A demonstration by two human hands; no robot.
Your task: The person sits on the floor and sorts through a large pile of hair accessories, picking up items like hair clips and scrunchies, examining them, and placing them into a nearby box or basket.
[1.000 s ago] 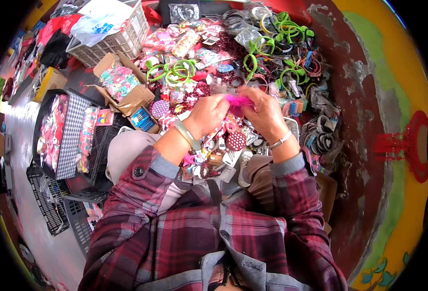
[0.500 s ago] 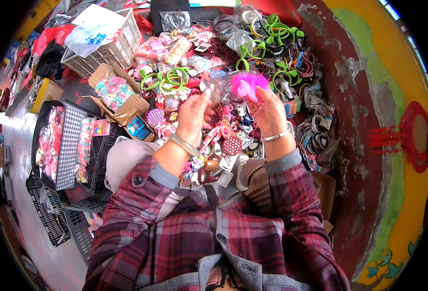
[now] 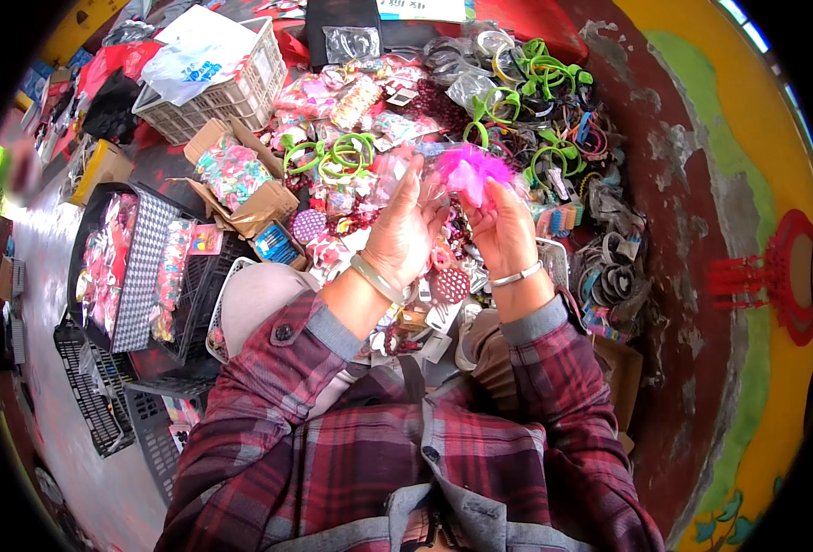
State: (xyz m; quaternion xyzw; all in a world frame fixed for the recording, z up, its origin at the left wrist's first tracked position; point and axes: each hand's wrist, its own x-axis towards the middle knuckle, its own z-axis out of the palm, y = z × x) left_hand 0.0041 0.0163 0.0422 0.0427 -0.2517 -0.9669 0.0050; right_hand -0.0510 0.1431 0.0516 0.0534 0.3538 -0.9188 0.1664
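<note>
You appear to be in an accessory shop or its stockroom: a heap of bagged trinkets [image 3: 358,106] lies before you beside many green headbands [image 3: 544,66], with a pale plastic crate [image 3: 241,89], a black bin [image 3: 151,285] and an open cardboard box [image 3: 266,207] of packaged goods at your left.

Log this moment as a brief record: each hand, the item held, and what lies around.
Right hand: holding the bright pink fluffy piece
Left hand: fingers mostly extended, left of the piece; grip on any clear plastic there unclear
Below the hands: mixed small accessories, including a red dotted round item
Left side: open cardboard box, pale slatted crate behind it
Far right: red round hanging
</note>
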